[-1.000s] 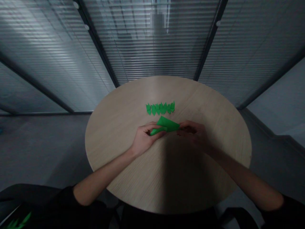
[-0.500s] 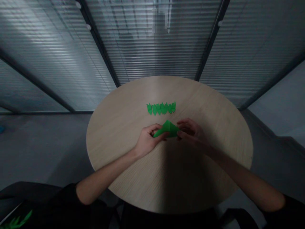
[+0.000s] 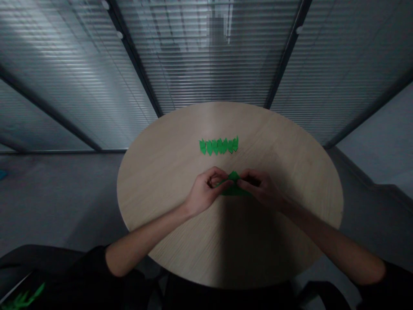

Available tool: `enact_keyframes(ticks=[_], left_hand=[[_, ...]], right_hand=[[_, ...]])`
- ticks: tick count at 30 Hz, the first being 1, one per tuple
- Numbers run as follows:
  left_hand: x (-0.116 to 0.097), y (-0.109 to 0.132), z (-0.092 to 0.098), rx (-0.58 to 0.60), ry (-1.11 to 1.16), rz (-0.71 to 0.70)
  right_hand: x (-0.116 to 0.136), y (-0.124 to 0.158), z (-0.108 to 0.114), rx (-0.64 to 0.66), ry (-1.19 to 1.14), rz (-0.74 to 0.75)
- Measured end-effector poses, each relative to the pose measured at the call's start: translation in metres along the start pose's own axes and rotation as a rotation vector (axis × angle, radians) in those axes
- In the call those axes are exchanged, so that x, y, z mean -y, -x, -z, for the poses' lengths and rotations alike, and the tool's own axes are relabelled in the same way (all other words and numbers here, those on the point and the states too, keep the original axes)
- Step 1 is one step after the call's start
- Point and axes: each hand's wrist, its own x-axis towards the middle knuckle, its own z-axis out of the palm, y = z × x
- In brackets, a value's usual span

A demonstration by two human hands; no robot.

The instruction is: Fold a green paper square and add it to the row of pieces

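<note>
Left hand [image 3: 204, 191]: pointing toward 2 o'clock, nearly closed, pinching green paper [image 3: 235, 190].
Right hand [image 3: 266, 190]: pointing toward 10 o'clock, likewise pinching.
Green paper: sitting between the hands, above the bench's [image 3: 180, 137] centre.
Green pieces [image 3: 216, 147]: lying in a row toward 11 o'clock.

- Round, pale wood-grained table [image 3: 167, 168] spreads beneath the fingers [image 3: 215, 169], reaching past them on every side.
- Just beyond the fingers, small pointed green pieces [image 3: 219, 146] lie in a close row.
- Nearer than the fingers, a dark shadow [image 3: 251, 241] falls across the tabletop.
</note>
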Motion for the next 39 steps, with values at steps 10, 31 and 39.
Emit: enact_keyframes(ticks=[10, 31, 39], left_hand=[[-0.0031, 0.0015, -0.0067, -0.006, 0.042, -0.018], [-0.0045, 0.0027, -0.0062, -0.004, 0.012, -0.054], [-0.0065, 0.0041, -0.004, -0.004, -0.076, -0.092]], right_hand=[[0.0037, 0.0012, -0.0019, -0.032, -0.039, -0.009], [0.0011, -0.0004, -0.0014, -0.062, -0.062, -0.035], [0.0018, -0.0001, -0.0015, -0.074, -0.055, -0.033]])
